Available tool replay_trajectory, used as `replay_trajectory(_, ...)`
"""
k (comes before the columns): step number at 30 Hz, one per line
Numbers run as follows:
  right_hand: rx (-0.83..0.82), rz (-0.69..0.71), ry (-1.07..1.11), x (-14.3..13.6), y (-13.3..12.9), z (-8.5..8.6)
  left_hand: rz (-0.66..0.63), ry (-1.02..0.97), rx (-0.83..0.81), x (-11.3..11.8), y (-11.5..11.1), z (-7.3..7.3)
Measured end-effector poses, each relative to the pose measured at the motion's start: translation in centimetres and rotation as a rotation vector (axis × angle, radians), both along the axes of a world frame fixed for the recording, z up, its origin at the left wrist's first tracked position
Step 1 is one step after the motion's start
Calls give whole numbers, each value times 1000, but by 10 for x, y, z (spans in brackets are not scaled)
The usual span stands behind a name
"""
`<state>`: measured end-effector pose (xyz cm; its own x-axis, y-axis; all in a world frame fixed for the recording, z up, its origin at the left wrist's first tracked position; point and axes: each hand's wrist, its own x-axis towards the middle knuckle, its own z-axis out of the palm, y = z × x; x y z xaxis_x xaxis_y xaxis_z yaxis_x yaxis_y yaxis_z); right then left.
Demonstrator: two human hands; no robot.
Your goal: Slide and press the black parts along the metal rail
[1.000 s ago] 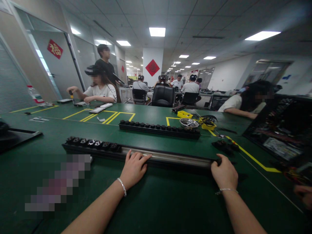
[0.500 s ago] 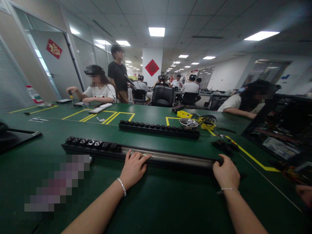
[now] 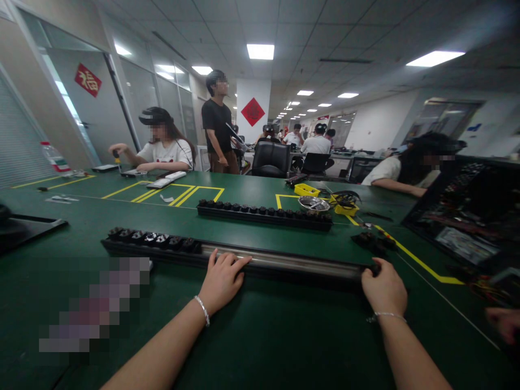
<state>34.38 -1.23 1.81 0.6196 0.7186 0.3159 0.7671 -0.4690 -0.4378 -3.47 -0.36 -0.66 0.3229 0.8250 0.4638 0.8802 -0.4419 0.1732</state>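
A long black power strip housing (image 3: 284, 264) lies across the table before me, a row of black socket modules (image 3: 150, 239) filling its left part. To the right, its metal-lined channel is bare. My left hand (image 3: 223, 276) rests on the near edge around the middle, fingers spread and touching the rim. At the right end, my right hand (image 3: 385, 287) is closed in a pinch around a small black part (image 3: 374, 267), mostly hidden by thumb and fingers. A second black power strip (image 3: 264, 214), full of sockets, lies parallel farther back.
Loose black parts (image 3: 374, 242) lie right of the strips. Behind are a metal bowl (image 3: 313, 203) and yellow trays (image 3: 306, 190). An open computer case (image 3: 459, 216) stands at right, a person's hand (image 3: 504, 323) below it. Co-workers sit across the table.
My right hand has shifted a little to the right along the strip, still pinching the small black part. My left hand stays put. A standing person in the background has moved right.
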Motion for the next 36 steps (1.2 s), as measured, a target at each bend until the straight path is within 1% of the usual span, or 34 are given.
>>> replay_trajectory(7,-28,-24,22,-1,0,2,2,1,4,0,0,0)
replay_trajectory(12,-24,-45,-29,8,-1,-1,-1,-1,6,-1,0,1)
replay_trajectory(17,16,-67,-64,17,0,-5,-4,8,14,-1,0,0)
replay_trajectory(22,20,-84,-6,23,-1,-7,-6,14,9,-1,1,0)
replay_trajectory(28,81,-97,44,27,-2,-8,-4,22,7,-1,1,0)
replay_trajectory(33,71,-136,125,31,-2,-7,-6,20,14,-1,1,0)
replay_trajectory(36,74,-137,146,33,-2,-5,-4,24,10,0,1,1)
